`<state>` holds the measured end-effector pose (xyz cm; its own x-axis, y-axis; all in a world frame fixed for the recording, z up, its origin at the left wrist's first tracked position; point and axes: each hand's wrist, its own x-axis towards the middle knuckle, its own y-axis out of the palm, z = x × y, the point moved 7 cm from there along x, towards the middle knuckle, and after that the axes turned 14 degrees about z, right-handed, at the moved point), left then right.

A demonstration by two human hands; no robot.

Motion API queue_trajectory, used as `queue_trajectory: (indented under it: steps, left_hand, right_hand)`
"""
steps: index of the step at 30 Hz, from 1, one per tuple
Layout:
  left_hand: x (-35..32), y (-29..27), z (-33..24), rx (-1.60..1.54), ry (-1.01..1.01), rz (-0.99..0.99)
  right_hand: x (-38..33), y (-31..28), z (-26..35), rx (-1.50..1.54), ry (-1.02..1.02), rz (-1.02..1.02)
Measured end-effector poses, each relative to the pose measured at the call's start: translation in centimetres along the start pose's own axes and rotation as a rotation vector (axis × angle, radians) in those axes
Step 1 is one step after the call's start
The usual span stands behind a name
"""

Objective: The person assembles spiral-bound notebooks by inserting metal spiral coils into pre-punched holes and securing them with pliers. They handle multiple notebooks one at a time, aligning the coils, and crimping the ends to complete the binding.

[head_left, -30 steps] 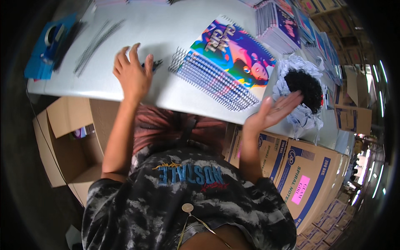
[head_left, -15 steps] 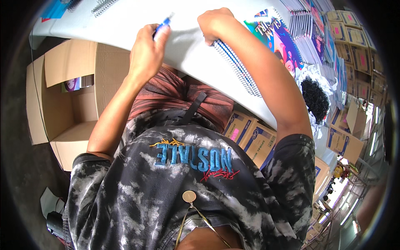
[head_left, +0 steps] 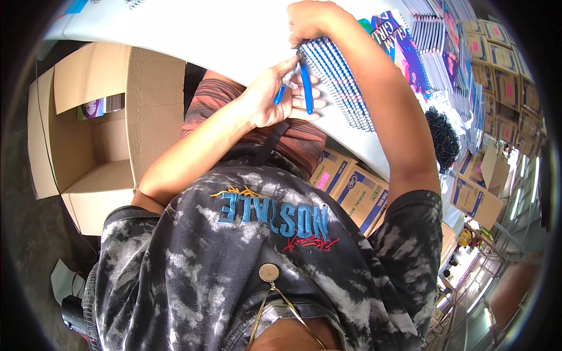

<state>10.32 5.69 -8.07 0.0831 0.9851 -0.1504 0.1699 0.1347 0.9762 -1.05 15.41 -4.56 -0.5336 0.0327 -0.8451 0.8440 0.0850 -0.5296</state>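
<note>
A pair of blue-handled pliers [head_left: 307,88] lies across my left hand [head_left: 280,93], which is turned palm up with the fingers partly curled around it. The handles are spread apart. Their jaws meet the near left end of the coil bindings on several spiral notebooks [head_left: 336,82], which lie in a row on the white table. At the far end of these coils my right hand [head_left: 313,22] is bent over, its fingers curled down at the notebooks' corner. My wrist and forearm hide most of the notebooks and part of the fingertips.
Notebooks with a colourful cover [head_left: 401,52] lie beyond my right forearm, near tall notebook stacks [head_left: 430,44]. An open cardboard box [head_left: 155,105] stands at left; closed cartons [head_left: 354,190] sit under the table [head_left: 193,35]. A dark, curly bundle [head_left: 442,140] lies right of my arm.
My left hand has moved right and nearer, bringing the pliers to the coil ends and turning palm up. More rows of coils show now. My right hand has shifted slightly right and away.
</note>
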Motion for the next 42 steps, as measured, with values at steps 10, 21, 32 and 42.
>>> queue_trajectory:
  steps: [10,21,32,42]
  left_hand:
    - [-1.7,0.6,-1.4,0.353,-0.019,-0.109]
    - [-1.6,0.3,-1.5,0.36,-0.044,-0.115]
    - [-2.5,0.8,-2.0,0.435,-0.063,-0.1]
    - [-2.3,1.2,-2.0,0.485,-0.15,-0.093]
  right_hand:
    - [3.1,0.9,-0.2,-0.122,-0.215,-0.081]
    - [3.1,0.3,-0.5,0.012,-0.248,-0.077]
    - [0.0,-0.9,-0.8,0.181,-0.105,-0.048]
    - [-0.3,-1.4,-0.5,0.154,-0.166,-0.112]
